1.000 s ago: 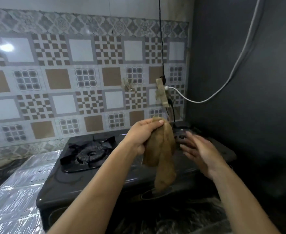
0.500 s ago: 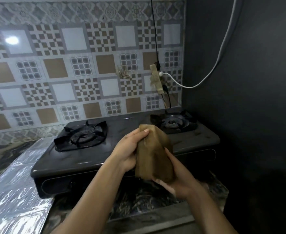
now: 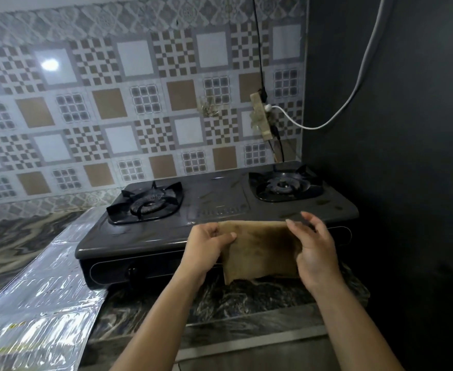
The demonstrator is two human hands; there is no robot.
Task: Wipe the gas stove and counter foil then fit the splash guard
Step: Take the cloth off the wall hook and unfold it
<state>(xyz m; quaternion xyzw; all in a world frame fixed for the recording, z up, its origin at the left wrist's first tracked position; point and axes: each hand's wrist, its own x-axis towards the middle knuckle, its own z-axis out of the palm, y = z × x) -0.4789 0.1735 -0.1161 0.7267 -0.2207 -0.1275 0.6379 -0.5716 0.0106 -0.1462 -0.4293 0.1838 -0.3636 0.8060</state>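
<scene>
The left hand and right hand each pinched a side of the brown cloth, stretching it flat; likely to wipe the gas stove.

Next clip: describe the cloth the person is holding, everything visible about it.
The cloth is a brown, towel-like rag with a darker, grimy patch toward its right side. It is spread flat and roughly rectangular, hanging upright in the air in front of the stove, its lower edge over the dark marbled counter. The left hand pinches its upper left corner with thumb in front; the right hand holds its right edge. Nothing else touches it.
</scene>
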